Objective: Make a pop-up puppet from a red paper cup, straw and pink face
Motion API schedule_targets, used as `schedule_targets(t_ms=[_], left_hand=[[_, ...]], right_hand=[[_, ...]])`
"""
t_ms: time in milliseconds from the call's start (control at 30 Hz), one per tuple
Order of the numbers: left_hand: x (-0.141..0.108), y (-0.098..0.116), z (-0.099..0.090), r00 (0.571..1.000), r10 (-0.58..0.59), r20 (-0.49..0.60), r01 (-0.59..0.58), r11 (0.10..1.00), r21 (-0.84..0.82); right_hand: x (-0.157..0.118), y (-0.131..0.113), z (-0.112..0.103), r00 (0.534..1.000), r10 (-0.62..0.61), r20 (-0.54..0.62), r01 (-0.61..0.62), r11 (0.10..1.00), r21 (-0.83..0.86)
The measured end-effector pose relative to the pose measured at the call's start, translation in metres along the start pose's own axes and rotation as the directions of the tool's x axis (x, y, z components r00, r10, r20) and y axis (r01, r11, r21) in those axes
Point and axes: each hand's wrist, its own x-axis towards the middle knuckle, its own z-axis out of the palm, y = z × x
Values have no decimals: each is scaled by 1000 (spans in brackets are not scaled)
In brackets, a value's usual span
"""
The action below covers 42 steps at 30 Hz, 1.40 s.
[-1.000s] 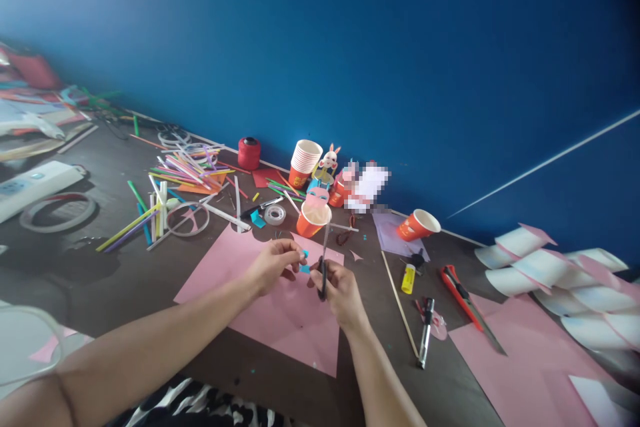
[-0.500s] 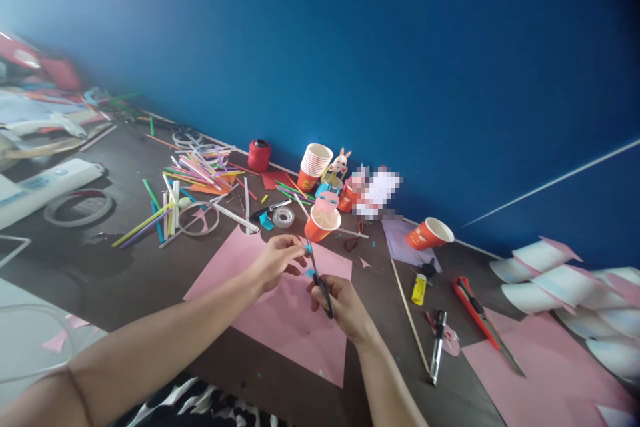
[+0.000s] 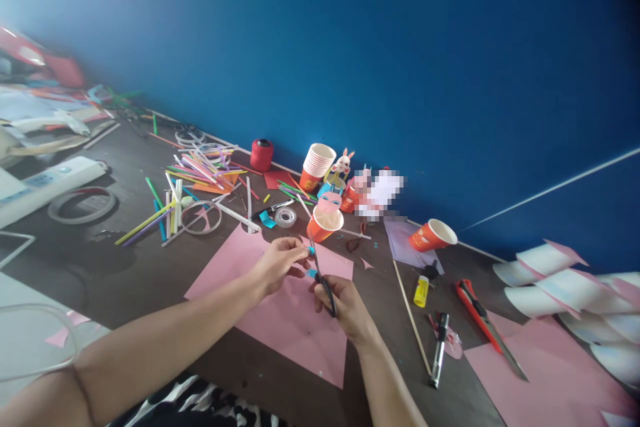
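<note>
My right hand (image 3: 345,300) is closed round the black handles of a pair of scissors (image 3: 326,288), whose blades point up and away. My left hand (image 3: 283,263) pinches a small piece of blue paper (image 3: 311,251) beside the blades. Another blue bit (image 3: 312,273) shows near the scissors' pivot; whether it is joined to the held piece I cannot tell. Both hands are above a sheet of pink paper (image 3: 295,340). Just beyond the blade tips stands an orange paper cup (image 3: 324,225) with a pink cut-out face (image 3: 330,201) at its rim.
A stack of paper cups (image 3: 318,167), a red thread spool (image 3: 261,155) and a tape roll (image 3: 285,217) stand farther back. Coloured sticks (image 3: 200,170) lie left. To the right are a tipped cup (image 3: 433,235), a glue stick (image 3: 421,291), a marker (image 3: 440,350) and a box cutter with bared blade (image 3: 487,327).
The view has shifted slightly, moving everything a little to the right. The lower blue bit looks smaller beside the scissors. Both hands keep their holds.
</note>
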Motion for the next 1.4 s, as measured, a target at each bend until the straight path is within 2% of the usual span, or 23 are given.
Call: schedule_targets(t_ms=[567,1400], left_hand=[[-1,2,1,1000,-2,-13,2,1000,-2],[-1,6,2,999,-5,-39,7,999,42]], right_hand=[[0,-4,3,998,29,-49,-27,999,28],[2,11,-4,1000,24,-6,-24,1000,4]])
